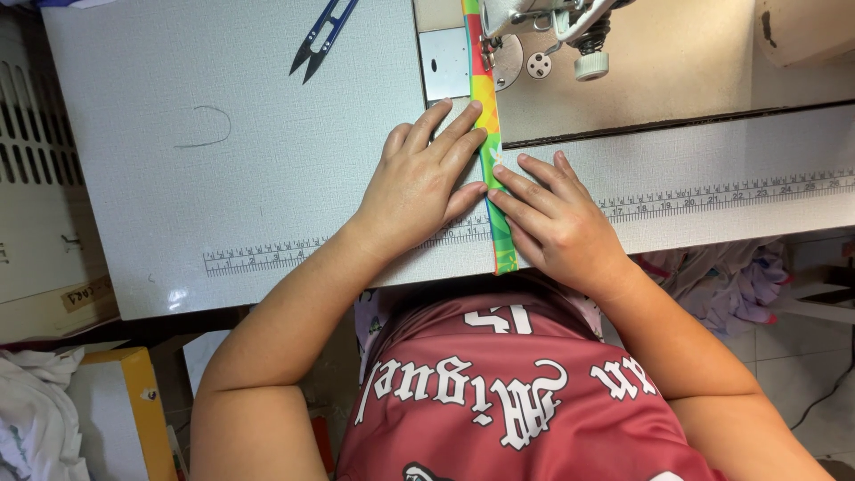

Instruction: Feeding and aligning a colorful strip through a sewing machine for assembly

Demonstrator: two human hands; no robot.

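Now the strip [492,151] runs from the tabletop [223,178] edge up under the presser foot [488,52]. Left hand [419,183] presses flat on its left side, right hand [557,218] on its right, neither clenched. Uneven pressure could probably skew the strip; fingertips risk nearing the foot.

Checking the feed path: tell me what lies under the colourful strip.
The strip lies flat on the white table, crossing the printed ruler. Farther up it passes over the metal plate. Both hands' fingers cover its edges; the ruler marks beneath are hidden.

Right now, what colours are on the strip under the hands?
Green, yellow, orange and red on the fabric strip; head view.
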